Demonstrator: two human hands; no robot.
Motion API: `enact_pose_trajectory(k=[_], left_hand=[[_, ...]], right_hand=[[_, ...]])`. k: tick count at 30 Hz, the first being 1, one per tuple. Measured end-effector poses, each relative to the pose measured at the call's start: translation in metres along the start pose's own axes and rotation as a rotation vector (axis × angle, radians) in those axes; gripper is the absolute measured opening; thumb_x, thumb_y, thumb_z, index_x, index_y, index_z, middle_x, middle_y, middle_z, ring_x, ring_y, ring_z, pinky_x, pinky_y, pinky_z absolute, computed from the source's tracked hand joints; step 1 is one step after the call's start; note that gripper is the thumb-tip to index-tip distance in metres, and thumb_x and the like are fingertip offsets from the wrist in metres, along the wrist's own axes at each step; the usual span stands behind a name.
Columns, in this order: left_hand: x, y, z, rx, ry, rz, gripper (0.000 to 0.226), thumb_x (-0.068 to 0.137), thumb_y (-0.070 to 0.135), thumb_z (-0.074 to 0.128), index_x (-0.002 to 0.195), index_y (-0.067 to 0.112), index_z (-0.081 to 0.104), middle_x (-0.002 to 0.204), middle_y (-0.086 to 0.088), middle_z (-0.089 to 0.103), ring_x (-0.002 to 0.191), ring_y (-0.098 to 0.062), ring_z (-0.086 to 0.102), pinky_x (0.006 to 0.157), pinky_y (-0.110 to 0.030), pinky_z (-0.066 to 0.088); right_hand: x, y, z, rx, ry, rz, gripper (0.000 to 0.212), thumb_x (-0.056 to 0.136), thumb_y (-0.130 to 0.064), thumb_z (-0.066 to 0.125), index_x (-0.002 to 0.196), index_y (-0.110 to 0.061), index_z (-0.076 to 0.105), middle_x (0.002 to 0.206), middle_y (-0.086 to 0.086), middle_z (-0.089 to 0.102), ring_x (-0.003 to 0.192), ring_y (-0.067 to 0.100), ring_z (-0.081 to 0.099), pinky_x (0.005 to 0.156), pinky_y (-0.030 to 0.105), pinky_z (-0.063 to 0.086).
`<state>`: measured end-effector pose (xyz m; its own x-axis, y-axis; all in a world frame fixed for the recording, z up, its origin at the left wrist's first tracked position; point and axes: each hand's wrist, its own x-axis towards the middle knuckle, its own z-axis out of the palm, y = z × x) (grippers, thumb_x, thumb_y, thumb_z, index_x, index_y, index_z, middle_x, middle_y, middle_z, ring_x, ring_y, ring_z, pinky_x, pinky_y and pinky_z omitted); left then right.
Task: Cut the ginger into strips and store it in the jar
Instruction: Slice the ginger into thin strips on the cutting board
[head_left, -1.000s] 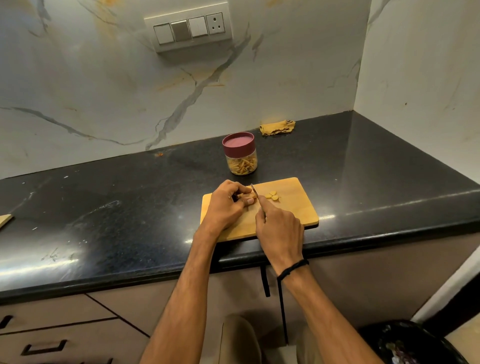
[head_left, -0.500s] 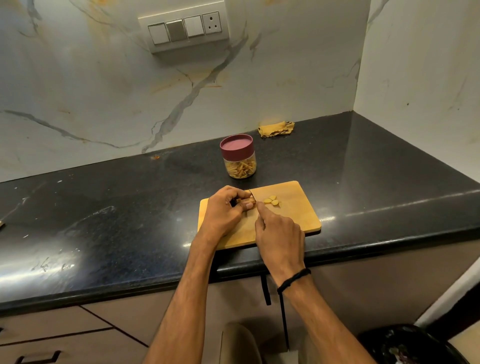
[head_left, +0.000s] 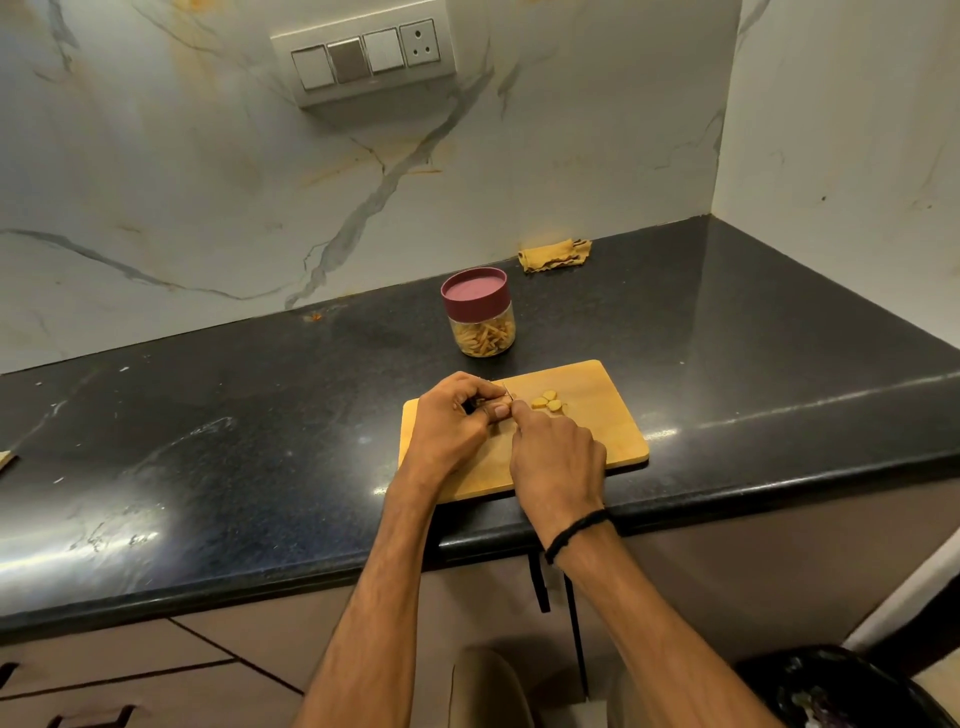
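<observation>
A wooden cutting board (head_left: 597, 415) lies at the front edge of the black counter. My left hand (head_left: 452, 421) curls over a piece of ginger on the board and holds it down; the piece is mostly hidden under my fingers. My right hand (head_left: 556, 457) grips a knife (head_left: 507, 391), only its thin blade tip showing beside my left fingertips. A few round ginger slices (head_left: 548, 401) lie just right of the blade. Behind the board stands a clear jar (head_left: 483, 335) with a maroon lid, partly filled with ginger strips.
A crumpled yellow cloth (head_left: 553, 254) lies at the back by the marble wall. A switch panel (head_left: 363, 57) is mounted above. The counter corner wall rises on the right. A dark bin (head_left: 836, 686) stands on the floor at lower right. Drawers sit below the counter.
The knife blade has dropped lower toward the board beside my left fingers. Both hands stay in the same spot on the board; the view shifted slightly.
</observation>
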<state>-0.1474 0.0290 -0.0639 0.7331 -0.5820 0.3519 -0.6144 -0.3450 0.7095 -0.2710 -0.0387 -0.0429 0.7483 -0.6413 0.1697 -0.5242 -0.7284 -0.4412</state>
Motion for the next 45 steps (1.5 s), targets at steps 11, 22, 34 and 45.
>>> enact_pose_trajectory(k=[11, 22, 34, 45], left_hand=[[0.000, 0.000, -0.001, 0.008, -0.017, -0.031, 0.021, 0.085, 0.017, 0.079, 0.105, 0.017, 0.077, 0.105, 0.010, 0.067, 0.097, 0.005, 0.058, 0.079, -0.005, 0.044], [0.001, 0.000, -0.003, 0.021, -0.033, -0.024, 0.022, 0.085, 0.019, 0.079, 0.107, 0.019, 0.076, 0.105, 0.011, 0.065, 0.095, 0.007, 0.057, 0.079, -0.004, 0.045], [0.000, 0.000, -0.004, 0.048, -0.040, -0.006, 0.022, 0.086, 0.021, 0.078, 0.108, 0.021, 0.075, 0.107, 0.011, 0.064, 0.098, 0.001, 0.059, 0.081, -0.004, 0.044], [0.001, -0.005, -0.004, 0.042, -0.030, 0.022, 0.020, 0.087, 0.024, 0.077, 0.106, 0.022, 0.077, 0.108, 0.011, 0.067, 0.101, 0.001, 0.060, 0.083, -0.009, 0.048]], right_hand=[[-0.024, 0.024, -0.004, 0.064, 0.016, 0.049, 0.042, 0.105, -0.033, 0.034, 0.147, -0.038, 0.034, 0.085, -0.003, 0.055, 0.069, 0.013, 0.044, 0.055, 0.025, 0.031], [-0.022, 0.029, -0.007, 0.157, 0.030, 0.110, 0.045, 0.104, -0.036, 0.035, 0.149, -0.037, 0.033, 0.097, -0.006, 0.064, 0.071, 0.008, 0.043, 0.056, 0.019, 0.031], [-0.027, 0.028, -0.009, 0.145, 0.020, 0.082, 0.043, 0.104, -0.037, 0.036, 0.147, -0.038, 0.035, 0.093, -0.006, 0.060, 0.074, 0.008, 0.045, 0.062, 0.020, 0.034], [-0.023, 0.023, -0.002, 0.090, 0.021, 0.084, 0.043, 0.105, -0.034, 0.034, 0.148, -0.037, 0.033, 0.099, -0.001, 0.064, 0.074, 0.013, 0.042, 0.061, 0.026, 0.033]])
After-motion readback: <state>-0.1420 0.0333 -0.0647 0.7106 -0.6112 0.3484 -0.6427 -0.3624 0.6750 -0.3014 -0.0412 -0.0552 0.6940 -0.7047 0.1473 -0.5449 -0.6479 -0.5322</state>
